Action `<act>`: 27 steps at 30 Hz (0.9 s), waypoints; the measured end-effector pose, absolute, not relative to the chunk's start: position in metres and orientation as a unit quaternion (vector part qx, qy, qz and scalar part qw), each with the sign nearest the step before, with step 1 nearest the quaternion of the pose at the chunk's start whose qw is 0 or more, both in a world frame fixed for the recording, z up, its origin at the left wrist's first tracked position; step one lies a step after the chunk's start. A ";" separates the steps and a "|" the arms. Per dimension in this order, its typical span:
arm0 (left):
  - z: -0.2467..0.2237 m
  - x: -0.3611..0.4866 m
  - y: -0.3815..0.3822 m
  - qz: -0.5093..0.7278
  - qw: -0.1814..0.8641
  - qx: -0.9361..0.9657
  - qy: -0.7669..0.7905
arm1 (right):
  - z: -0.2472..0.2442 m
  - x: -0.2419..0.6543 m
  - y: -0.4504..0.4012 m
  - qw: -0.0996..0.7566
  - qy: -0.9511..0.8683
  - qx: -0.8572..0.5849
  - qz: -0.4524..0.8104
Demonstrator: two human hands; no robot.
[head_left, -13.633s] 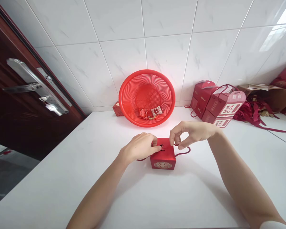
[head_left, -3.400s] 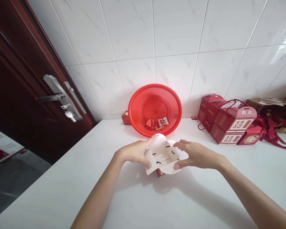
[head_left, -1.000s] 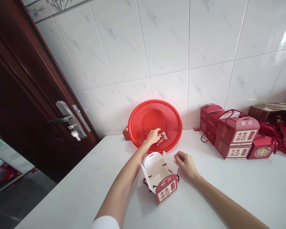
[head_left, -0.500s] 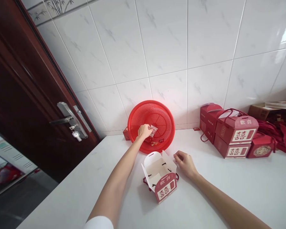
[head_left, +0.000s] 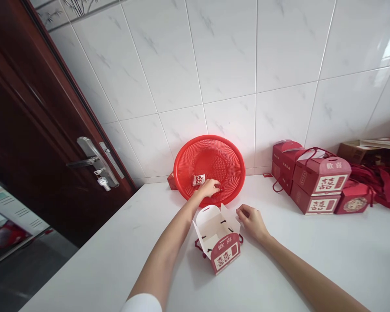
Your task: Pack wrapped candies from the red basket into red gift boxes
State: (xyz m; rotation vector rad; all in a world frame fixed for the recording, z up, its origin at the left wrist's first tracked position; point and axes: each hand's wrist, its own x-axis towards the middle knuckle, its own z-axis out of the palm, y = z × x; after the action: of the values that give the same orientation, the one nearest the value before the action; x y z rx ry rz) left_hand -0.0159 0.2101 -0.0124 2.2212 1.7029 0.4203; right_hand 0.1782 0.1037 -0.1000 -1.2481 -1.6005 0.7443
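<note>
Head view: a smooth white desk (head_left: 230,294) meets a tiled wall (head_left: 227,65) at its back edge. Well in from the desk's left edge, an open card box, red outside and white inside (head_left: 226,256), stands upright, flaps spread, dark red cord (head_left: 198,245) at its sides. Behind it, near the back edge, a round red plastic mesh basket (head_left: 195,160) tilts forward. The left hand (head_left: 209,188) is inside, fingers partly bent; whether they grip anything cannot be told. Beside it lies a small white packet with red characters (head_left: 199,180). The right hand (head_left: 251,219) rests by the box's right flap, fingers loosely curled, their contents hidden.

The box is probably light and fairly stiff, its thin flaps easily creased; the lower walls seem the safer hold. The packet looks light, perhaps slippery, best pinched at an edge.
</note>
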 end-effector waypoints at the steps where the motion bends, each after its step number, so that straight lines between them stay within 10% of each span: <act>1: -0.014 -0.012 0.208 0.140 0.163 0.774 0.596 | -0.100 0.178 0.103 0.471 -0.653 -0.509 0.304; 27: -0.018 -0.022 0.175 0.499 0.571 0.463 0.458 | -0.096 0.179 0.102 0.468 -0.653 -0.510 0.308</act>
State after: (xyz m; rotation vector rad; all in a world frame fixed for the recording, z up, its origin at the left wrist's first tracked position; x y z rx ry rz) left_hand -0.0224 0.1750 -0.0184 1.0867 1.0751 1.1719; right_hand 0.1793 0.1022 -0.0959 -1.2500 -1.6032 0.7549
